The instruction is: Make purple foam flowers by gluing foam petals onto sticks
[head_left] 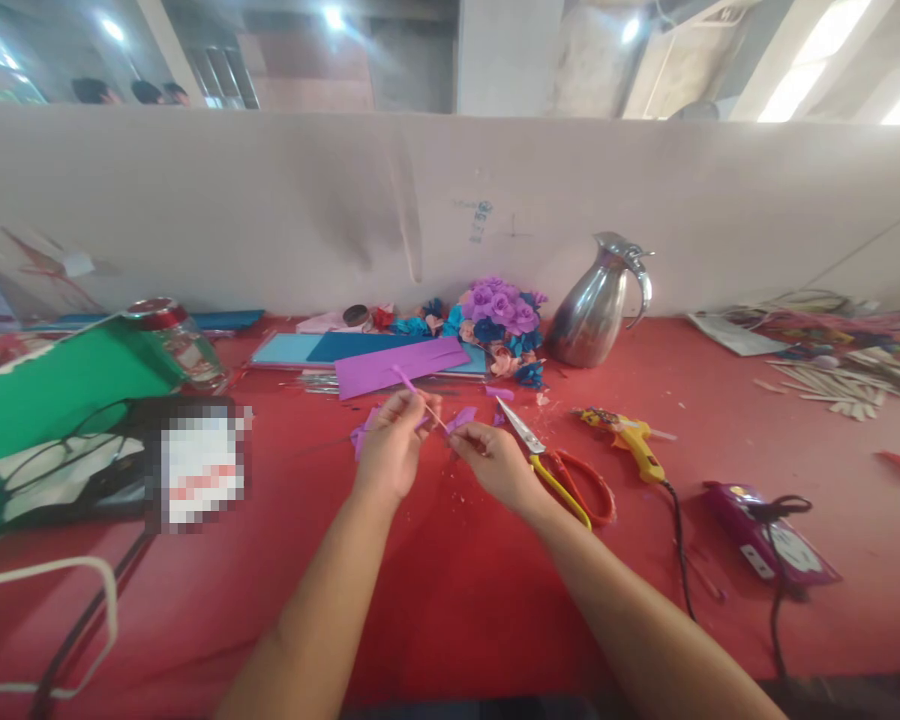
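Note:
My left hand (391, 445) is closed in a pinch on a thin stem with a narrow strip of purple paper (403, 379) at its upper end. Close by on the right, the fingertips of my right hand (495, 462) pinch the stem's lower end, beside a cut piece of purple paper (461, 418). More purple paper scraps (360, 436) lie behind my left hand. Red-and-yellow handled scissors (562, 480) rest just right of my right hand, blades pointing away. Beyond the hands, a flat purple paper sheet (397, 367) lies over blue sheets (285, 350).
A bunch of paper flowers (501, 310) and a metal jug (591, 310) stand by the back wall. To the right lie a yellow glue gun (634, 445) with its cord and a purple box (772, 540). A red-lidded jar (184, 345) and green board (67, 400) are left.

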The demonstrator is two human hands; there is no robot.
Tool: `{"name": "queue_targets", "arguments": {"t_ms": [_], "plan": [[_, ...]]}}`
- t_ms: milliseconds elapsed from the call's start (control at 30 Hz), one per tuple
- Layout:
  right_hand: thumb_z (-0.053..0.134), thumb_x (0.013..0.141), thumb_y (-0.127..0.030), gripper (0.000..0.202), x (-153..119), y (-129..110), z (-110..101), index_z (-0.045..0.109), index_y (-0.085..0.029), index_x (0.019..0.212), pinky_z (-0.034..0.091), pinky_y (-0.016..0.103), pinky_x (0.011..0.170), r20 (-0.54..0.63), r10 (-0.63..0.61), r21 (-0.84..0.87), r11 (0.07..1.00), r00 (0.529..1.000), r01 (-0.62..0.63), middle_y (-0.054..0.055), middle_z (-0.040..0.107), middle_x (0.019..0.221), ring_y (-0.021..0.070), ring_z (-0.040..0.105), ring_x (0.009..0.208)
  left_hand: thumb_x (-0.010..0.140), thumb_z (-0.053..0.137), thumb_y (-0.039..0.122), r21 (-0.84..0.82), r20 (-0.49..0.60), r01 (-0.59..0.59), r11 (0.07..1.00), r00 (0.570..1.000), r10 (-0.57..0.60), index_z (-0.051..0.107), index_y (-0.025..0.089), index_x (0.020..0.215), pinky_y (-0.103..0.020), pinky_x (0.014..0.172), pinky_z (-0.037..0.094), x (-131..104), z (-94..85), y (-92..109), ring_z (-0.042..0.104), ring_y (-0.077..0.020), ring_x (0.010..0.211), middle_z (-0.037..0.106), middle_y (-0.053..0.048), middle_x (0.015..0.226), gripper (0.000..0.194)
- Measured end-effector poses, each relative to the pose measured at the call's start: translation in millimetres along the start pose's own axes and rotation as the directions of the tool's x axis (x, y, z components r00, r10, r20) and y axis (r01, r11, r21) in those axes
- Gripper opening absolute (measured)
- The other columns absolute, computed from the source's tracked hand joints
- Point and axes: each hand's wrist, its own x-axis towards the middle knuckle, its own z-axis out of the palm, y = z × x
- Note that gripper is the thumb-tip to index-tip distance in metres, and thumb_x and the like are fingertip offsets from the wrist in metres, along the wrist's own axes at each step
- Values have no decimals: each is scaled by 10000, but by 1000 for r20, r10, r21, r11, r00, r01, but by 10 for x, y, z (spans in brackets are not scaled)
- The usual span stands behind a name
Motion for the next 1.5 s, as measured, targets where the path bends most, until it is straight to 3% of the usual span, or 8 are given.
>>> {"name": "queue_targets", "arguments": {"t_ms": [100, 267, 467, 567, 667, 867, 1267, 1500], "plan": [[483, 838, -264, 212, -16, 8, -20, 612, -213, 679, 353, 254, 573, 0, 11, -137, 990, 1000, -11, -7, 599, 618, 147, 536, 589, 618, 833, 295, -146, -87, -79, 986, 994, 67, 610, 197, 683, -259, 679, 469, 108, -102, 181, 558, -89, 632, 617, 37, 665, 252], [503, 810, -234, 174, -7, 14, -83, 672, -234, 767, 384, 266, 605, -78, 27, -240, 970, 997, -45, 5, 659, 677, 168, 573, 622, 641, 819, 309, -106, -201, -216, 971, 961, 191, 558, 194, 678, -216, 625, 437, 204, -221, 312, 470, -60, 565, 525, 50, 624, 287], [567, 734, -189, 146, 7, 49, -82, 690, -211, 810, 408, 267, 647, -115, -22, -335, 942, 993, -18, 31, 691, 807, 158, 574, 656, 698, 718, 373, 336, -315, -298, 893, 858, 405, 558, 200, 693, -207, 559, 339, 260, -394, 321, 393, -68, 534, 503, 52, 625, 237], [549, 811, -297, 148, -9, 85, -38, 651, -216, 740, 368, 263, 598, -90, 5, -373, 927, 996, -38, 12, 664, 689, 167, 566, 622, 691, 686, 355, 714, -290, -139, 686, 833, 471, 625, 192, 706, -244, 625, 376, 291, -607, 367, 534, -139, 647, 605, 14, 653, 174], [516, 851, -343, 223, -24, 113, -9, 598, -222, 682, 320, 261, 555, -91, -30, -443, 896, 995, -13, 5, 636, 638, 165, 542, 578, 682, 686, 348, 936, -194, 79, 343, 929, 314, 660, 201, 619, -282, 618, 364, 314, -802, 387, 592, -212, 682, 638, -24, 600, 162], [491, 871, -413, 359, -21, 131, -23, 479, -231, 563, 281, 264, 526, -107, -2, -466, 884, 994, -48, -11, 549, 523, 156, 488, 504, 487, 747, 86, 963, -249, 230, 137, 958, 141, 618, 233, 482, -294, 618, 342, 349, -891, 339, 597, -233, 675, 650, -41, 598, 196], [508, 834, -401, 237, 17, 85, -137, 602, -210, 730, 374, 269, 597, -311, -13, -221, 974, 950, -59, 8, 604, 650, 159, 518, 599, 533, 691, 82, 919, -211, 132, 371, 960, 182, 605, 216, 594, -262, 562, 353, 380, -879, 249, 538, -165, 548, 601, 9, 543, 171], [558, 830, -476, 290, 46, 101, -162, 582, -193, 769, 434, 272, 641, -447, 55, 118, 993, 893, -2, 14, 617, 703, 155, 560, 668, 471, 753, 143, 693, -269, 165, 701, 962, 41, 680, 171, 728, -252, 517, 370, 289, -638, 242, 535, -134, 497, 628, 3, 566, 268]]}}
